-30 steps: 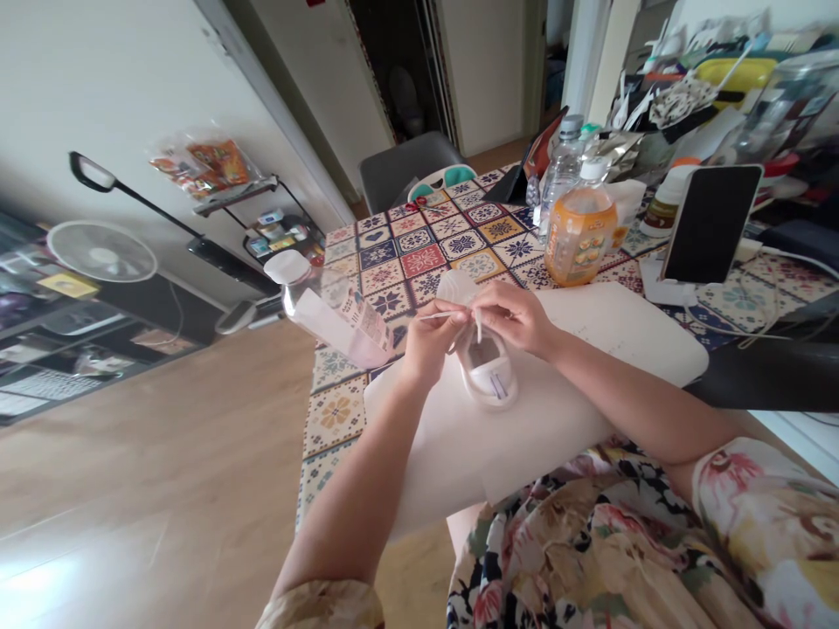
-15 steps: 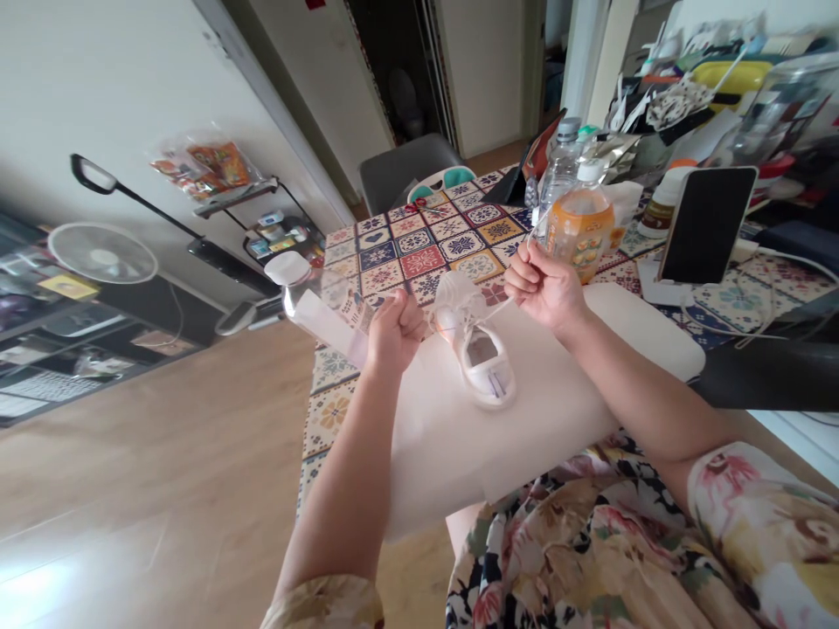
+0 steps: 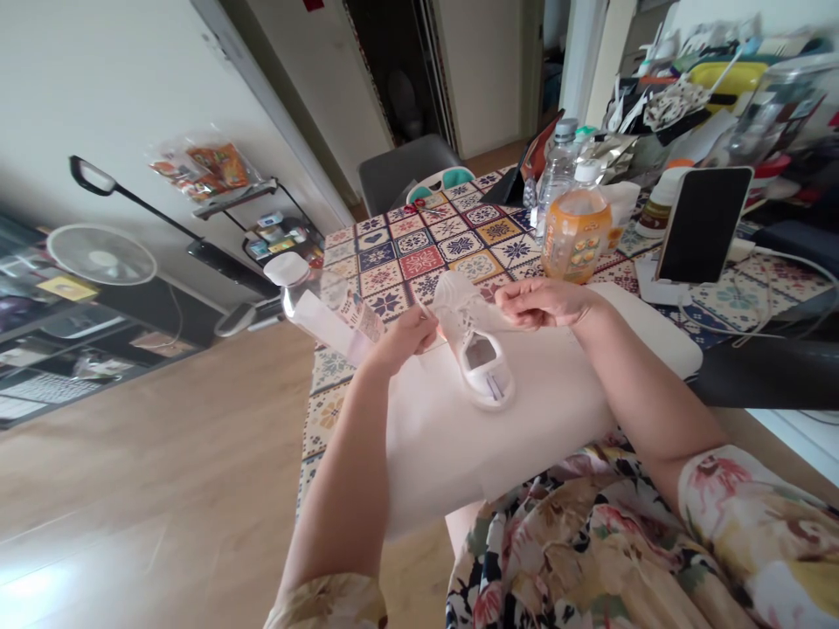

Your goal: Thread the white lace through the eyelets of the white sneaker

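Hands (image 3: 407, 339) (image 3: 549, 303) flank white shoe (image 3: 481, 351) (laces (image 3: 464, 318) seemingly pinched).

From here I can't clearly trace the laces (image 3: 467, 316) (too thin and blurred) into the left hand (image 3: 412, 332) or right hand (image 3: 543, 303); my view's bottom edge crops the left sleeve (image 3: 331, 603).

I can read no words, numbers or brands on my feed. Print on the label (image 3: 364, 316) of the white-capped bottle (image 3: 328, 316), beside the left hand (image 3: 412, 335), stays too blurred; likewise on the orange bottle (image 3: 577, 236) beyond the right hand (image 3: 543, 304).
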Available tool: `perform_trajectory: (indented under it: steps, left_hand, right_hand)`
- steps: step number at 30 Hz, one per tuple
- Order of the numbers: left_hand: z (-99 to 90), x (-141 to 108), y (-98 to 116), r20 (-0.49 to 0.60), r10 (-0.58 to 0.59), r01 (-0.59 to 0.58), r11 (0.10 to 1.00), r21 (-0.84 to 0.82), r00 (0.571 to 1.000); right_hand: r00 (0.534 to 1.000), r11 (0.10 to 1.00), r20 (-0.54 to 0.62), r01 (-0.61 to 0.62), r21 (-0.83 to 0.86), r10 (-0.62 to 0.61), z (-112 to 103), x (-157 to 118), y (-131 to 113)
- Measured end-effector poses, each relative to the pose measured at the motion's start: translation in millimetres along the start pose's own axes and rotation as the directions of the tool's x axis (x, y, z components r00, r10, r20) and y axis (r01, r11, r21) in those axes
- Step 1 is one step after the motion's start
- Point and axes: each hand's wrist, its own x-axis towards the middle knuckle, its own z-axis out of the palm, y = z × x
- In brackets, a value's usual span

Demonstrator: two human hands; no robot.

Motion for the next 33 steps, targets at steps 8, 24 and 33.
perform_trajectory:
  steps: [8, 24, 33]
  left_hand:
    - [-1.7, -3.9, 4.6, 0.14, -0.025, -0.006, 0.975, 0.221, 0.99]
    - [-17.9, -5.9, 2.8, 0.366, 0.288, -0.294, 0.955, -0.04, 0.885]
    - [16.2, -3.1, -5.3, 0.086, 0.403, -0.364, 0.885, -0.29, 0.911]
  right_hand:
    - [0.984, 0.955, -0.166, -0.115, -0.275, 0.071, 0.9, 11.8, 11.1]
    - [0.979, 0.955, -0.085, 0.156, -0.252, -0.183, -2.2, 9.2, 5.4]
    - [0.927, 0.937, -0.224, 0.331, 0.113, -0.301, 24.8, 34.4, 25.8]
